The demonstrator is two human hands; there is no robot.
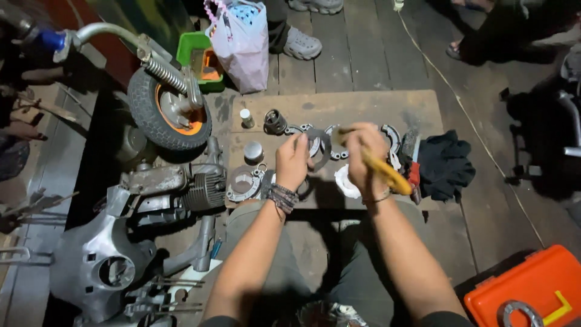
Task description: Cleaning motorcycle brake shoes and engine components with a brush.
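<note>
Low in the frame's right corner sat an orange toolbox point(532, 290). At centre, your left hand point(293, 162) pinched a dark metal ring part point(317, 145) by its edge over the wooden board point(363, 109). Your right hand point(363, 158) was clenched around a yellow-handled brush point(387, 174), touching that part. Upper left stood a small wheel point(169, 109).

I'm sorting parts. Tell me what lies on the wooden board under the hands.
On the wooden board lie a round metal cover plate, a small metal cup, a cylindrical part and curved brake shoes. The left hand and right hand cover the parts beneath them.
</note>
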